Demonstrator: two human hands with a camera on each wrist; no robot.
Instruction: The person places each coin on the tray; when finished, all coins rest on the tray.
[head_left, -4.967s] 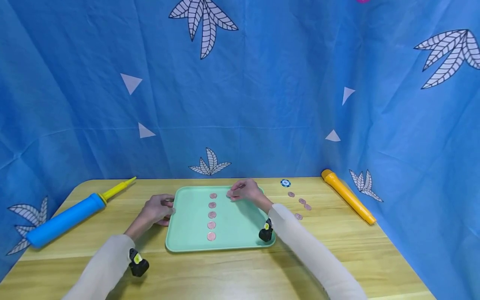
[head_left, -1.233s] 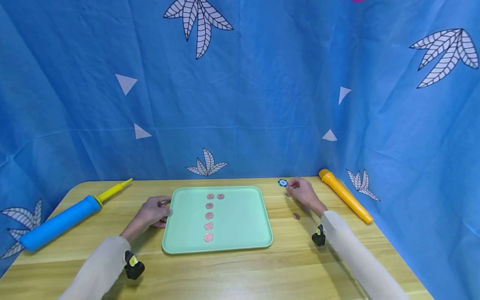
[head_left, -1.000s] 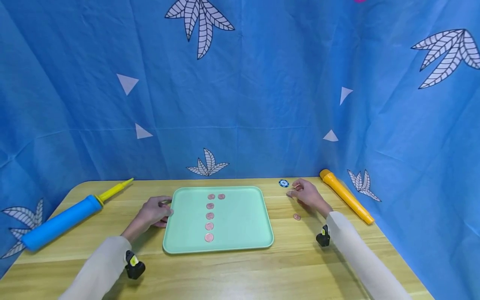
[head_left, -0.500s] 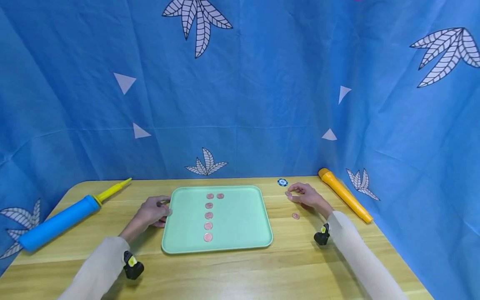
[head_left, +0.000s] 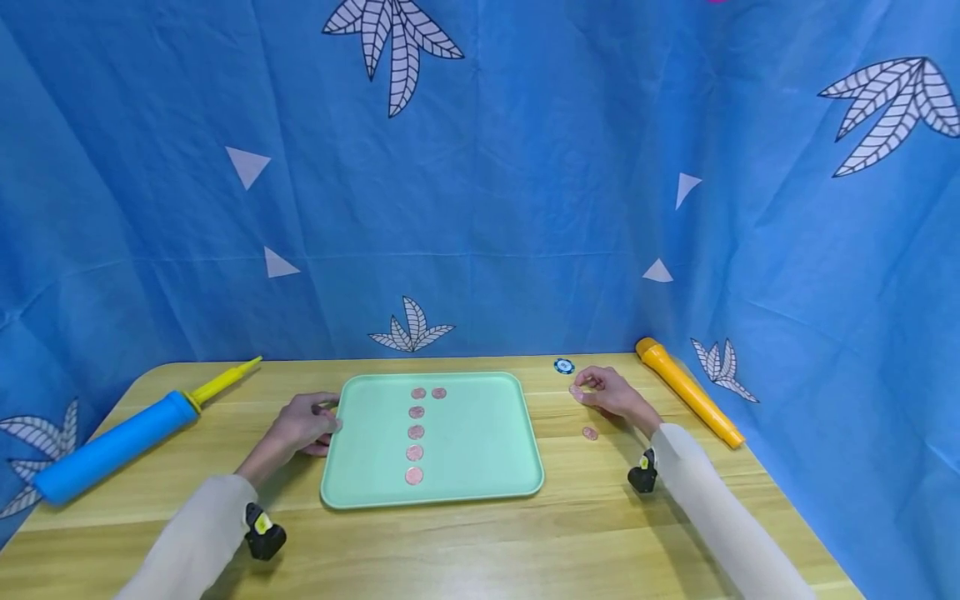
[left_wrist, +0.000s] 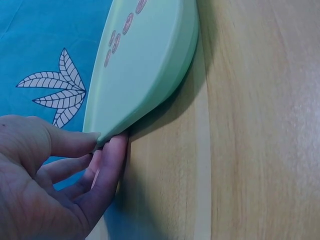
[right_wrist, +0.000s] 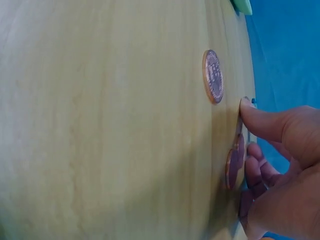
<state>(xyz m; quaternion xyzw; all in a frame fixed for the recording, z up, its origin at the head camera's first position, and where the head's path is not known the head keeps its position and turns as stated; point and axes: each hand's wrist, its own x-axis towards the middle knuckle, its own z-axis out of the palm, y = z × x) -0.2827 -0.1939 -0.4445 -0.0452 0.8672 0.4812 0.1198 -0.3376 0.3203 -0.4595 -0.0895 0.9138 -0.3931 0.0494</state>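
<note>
In the head view, a mint-green tray (head_left: pixel 480 450) lies mid-table with several copper-coloured coins (head_left: pixel 415 452) set in a column, plus one beside the top coin. My left hand (head_left: pixel 306 423) grips the tray's left rim, thumb on top and fingers beneath in the left wrist view. To the right of the tray, my right hand (head_left: pixel 611 393) pinches a coin (head_left: pixel 575 390) by its edge between thumb and finger, low over the table. Two more coins (right_wrist: pixel 232 167) lie under that hand, hidden in the head view. Another coin (head_left: pixel 590 433) lies nearer the front.
A blue-and-white poker chip (head_left: pixel 564 366) sits at the back of the table, just beyond the right hand. An orange toy microphone (head_left: pixel 688 392) lies along the right edge. At the left is a blue hand pump (head_left: pixel 116 448) with a yellow nozzle. A blue curtain hangs behind.
My right hand has left the tray, where a coin now lies beside the top of the column, and moved right to the loose coins. The left hand keeps its grip on the rim.
</note>
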